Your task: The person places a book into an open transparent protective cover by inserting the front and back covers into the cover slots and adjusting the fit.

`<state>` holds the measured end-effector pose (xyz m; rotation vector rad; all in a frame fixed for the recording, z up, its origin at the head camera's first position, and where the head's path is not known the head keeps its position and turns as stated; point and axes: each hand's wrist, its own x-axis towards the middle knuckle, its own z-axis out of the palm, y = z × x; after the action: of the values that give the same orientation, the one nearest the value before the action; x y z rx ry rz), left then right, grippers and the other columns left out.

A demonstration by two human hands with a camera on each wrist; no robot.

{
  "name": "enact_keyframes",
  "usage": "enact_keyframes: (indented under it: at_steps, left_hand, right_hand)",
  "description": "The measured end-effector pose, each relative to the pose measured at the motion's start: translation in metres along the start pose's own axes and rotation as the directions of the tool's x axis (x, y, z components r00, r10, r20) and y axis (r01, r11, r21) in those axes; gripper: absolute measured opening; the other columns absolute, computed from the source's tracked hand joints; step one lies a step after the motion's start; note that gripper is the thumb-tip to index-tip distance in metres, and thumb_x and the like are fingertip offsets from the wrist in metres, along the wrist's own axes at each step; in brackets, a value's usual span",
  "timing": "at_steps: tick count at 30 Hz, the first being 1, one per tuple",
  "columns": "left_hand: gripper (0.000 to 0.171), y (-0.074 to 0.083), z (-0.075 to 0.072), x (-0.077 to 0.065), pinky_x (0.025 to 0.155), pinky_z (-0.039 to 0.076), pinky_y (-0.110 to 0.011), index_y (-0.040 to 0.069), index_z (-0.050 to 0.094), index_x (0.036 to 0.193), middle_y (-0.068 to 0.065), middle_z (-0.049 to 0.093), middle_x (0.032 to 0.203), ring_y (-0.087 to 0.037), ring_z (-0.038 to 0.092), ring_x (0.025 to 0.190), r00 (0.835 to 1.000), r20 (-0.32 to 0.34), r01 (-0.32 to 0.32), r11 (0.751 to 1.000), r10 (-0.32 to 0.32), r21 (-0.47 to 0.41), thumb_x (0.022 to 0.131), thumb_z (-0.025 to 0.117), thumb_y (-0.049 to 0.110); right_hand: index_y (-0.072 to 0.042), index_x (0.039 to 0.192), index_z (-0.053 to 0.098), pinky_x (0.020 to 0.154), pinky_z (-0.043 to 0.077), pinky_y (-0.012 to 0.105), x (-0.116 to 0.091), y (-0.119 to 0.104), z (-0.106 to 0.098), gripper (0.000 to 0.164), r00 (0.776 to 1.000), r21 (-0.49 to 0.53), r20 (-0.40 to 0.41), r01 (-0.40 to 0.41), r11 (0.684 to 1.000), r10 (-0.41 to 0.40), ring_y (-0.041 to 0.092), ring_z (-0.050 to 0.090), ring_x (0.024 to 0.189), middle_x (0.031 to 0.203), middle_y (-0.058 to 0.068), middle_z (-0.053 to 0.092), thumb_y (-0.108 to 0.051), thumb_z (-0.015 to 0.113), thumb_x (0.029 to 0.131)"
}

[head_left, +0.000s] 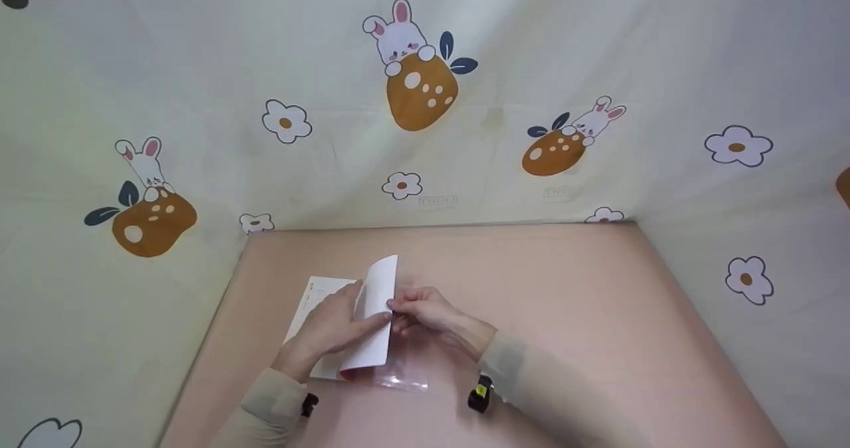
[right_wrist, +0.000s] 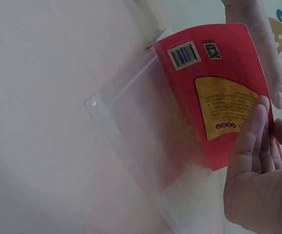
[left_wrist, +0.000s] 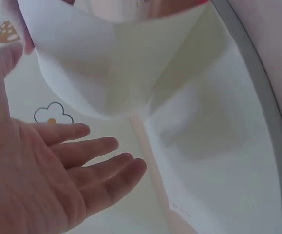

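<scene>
The near edge of the clear plastic (right_wrist: 131, 122) lies on the desk (head_left: 631, 302), just beside and partly under the raised cover (right_wrist: 211, 117); whether the cover's edge sits inside it cannot be told. Handling the two well calls for opening the mouth of the plastic fully and guiding the cover's edge evenly, corner by corner, since the thin film would likely cling and the card could crease if forced.

The left hand (head_left: 332, 322) is spread, its fingers straight, with the thumb by the cover's white inner face; a light, flat palm on the pages would steady the booklet (head_left: 322, 295). The right hand (head_left: 428, 312) pinches the cover's free edge between thumb and fingers. A softer hold there, spread along the edge, should limit bending.

The booklet lies left of centre on the desk, its cover standing up in a curve. The outside is red, with a barcode (right_wrist: 184, 55), a small square code (right_wrist: 212, 50) and a yellow panel (right_wrist: 218, 105) of print too fine to read. The inside is plain white, and the page on the left bears faint print.

Beyond hangs a pale cloth (head_left: 478, 162) with rabbits and flowers.
</scene>
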<state>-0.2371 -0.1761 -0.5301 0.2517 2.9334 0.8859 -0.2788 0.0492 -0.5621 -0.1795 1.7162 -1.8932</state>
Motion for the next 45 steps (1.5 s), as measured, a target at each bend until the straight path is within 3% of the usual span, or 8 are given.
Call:
enact_keyframes:
  at_steps: [7, 15, 19, 22, 25, 31, 34, 45]
  left_hand:
    - [0.116, 0.001, 0.005, 0.005, 0.121, 0.050, -0.072, 0.006, 0.025, 0.178, -0.034, 0.029, 0.181, -0.059, 0.047, 0.159, 0.997, 0.018, -0.070, 0.997, 0.069, 0.031, 0.093, 0.080, 0.062]
    - [0.105, -0.002, 0.006, 0.007, 0.107, 0.057, -0.077, 0.013, 0.031, 0.178, -0.031, 0.028, 0.183, -0.061, 0.048, 0.157, 0.989, -0.010, -0.144, 0.988, 0.145, 0.065, 0.090, 0.077, 0.048]
    - [0.100, -0.005, 0.007, 0.006, 0.110, 0.055, -0.077, 0.017, 0.035, 0.177, -0.031, 0.028, 0.183, -0.060, 0.044, 0.160, 0.987, -0.020, -0.158, 0.983, 0.160, 0.094, 0.091, 0.078, 0.045]
    - [0.095, -0.006, 0.007, 0.004, 0.112, 0.054, -0.078, 0.017, 0.037, 0.176, -0.030, 0.027, 0.184, -0.061, 0.040, 0.162, 0.985, -0.017, -0.168, 0.978, 0.171, 0.121, 0.093, 0.077, 0.042]
    - [0.090, -0.007, 0.008, 0.003, 0.112, 0.052, -0.080, 0.014, 0.037, 0.176, -0.027, 0.025, 0.185, -0.062, 0.036, 0.163, 0.985, -0.001, -0.172, 0.973, 0.174, 0.152, 0.097, 0.073, 0.040]
    - [0.085, -0.008, 0.012, 0.000, 0.116, 0.046, -0.085, 0.012, 0.035, 0.176, -0.027, 0.019, 0.187, -0.064, 0.026, 0.167, 0.984, 0.052, -0.175, 0.971, 0.169, 0.162, 0.103, 0.066, 0.042]
    - [0.085, -0.008, 0.015, 0.000, 0.119, 0.042, -0.086, 0.012, 0.034, 0.177, -0.027, 0.015, 0.187, -0.064, 0.021, 0.169, 0.984, 0.077, -0.173, 0.972, 0.162, 0.160, 0.104, 0.065, 0.042]
    - [0.091, -0.011, 0.027, -0.001, 0.122, 0.040, -0.083, 0.012, 0.032, 0.177, -0.031, 0.009, 0.187, -0.064, 0.016, 0.170, 0.983, 0.139, -0.141, 0.976, 0.118, 0.169, 0.101, 0.069, 0.044]
  right_hand:
    - [-0.003, 0.102, 0.082, 0.063, 0.061, 0.020, 0.002, 0.000, 0.003, 0.014, 1.000, -0.025, 0.001, 0.009, 1.000, -0.009, 0.006, 0.074, 0.063, 0.074, -0.002, 0.080, -0.011, 0.072, 0.108]
    - [0.005, 0.114, 0.080, 0.063, 0.061, 0.021, 0.000, -0.003, 0.009, 0.020, 0.999, -0.037, -0.020, 0.027, 0.999, -0.028, 0.007, 0.074, 0.064, 0.077, -0.002, 0.079, -0.011, 0.070, 0.108]
    - [0.005, 0.118, 0.079, 0.075, 0.067, 0.029, -0.003, -0.003, 0.010, 0.022, 0.990, -0.155, -0.084, 0.098, 0.983, -0.112, 0.016, 0.081, 0.077, 0.094, 0.012, 0.085, -0.012, 0.072, 0.107]
    - [0.008, 0.124, 0.076, 0.093, 0.068, 0.040, -0.005, 0.000, 0.009, 0.027, 0.964, -0.346, -0.126, 0.178, 0.921, -0.233, 0.028, 0.083, 0.100, 0.116, 0.022, 0.084, -0.011, 0.074, 0.105]
    - [0.006, 0.131, 0.074, 0.110, 0.062, 0.051, -0.010, 0.004, 0.007, 0.035, 0.936, -0.546, -0.148, 0.191, 0.816, -0.318, 0.040, 0.076, 0.123, 0.133, 0.025, 0.079, -0.016, 0.076, 0.104]
    - [0.000, 0.150, 0.062, 0.126, 0.048, 0.063, -0.015, 0.014, 0.005, 0.060, 0.910, -0.804, -0.153, 0.112, 0.584, -0.385, 0.044, 0.061, 0.148, 0.154, 0.023, 0.068, -0.035, 0.075, 0.102]
    - [0.002, 0.156, 0.056, 0.130, 0.043, 0.065, -0.016, 0.018, 0.005, 0.067, 0.907, -0.861, -0.160, 0.065, 0.505, -0.390, 0.048, 0.054, 0.155, 0.163, 0.028, 0.058, -0.038, 0.069, 0.105]
    - [0.011, 0.167, 0.037, 0.137, 0.027, 0.071, -0.016, 0.034, 0.009, 0.085, 0.936, -0.915, -0.193, -0.064, 0.399, -0.294, 0.057, 0.030, 0.168, 0.178, 0.038, 0.032, -0.046, 0.061, 0.109]
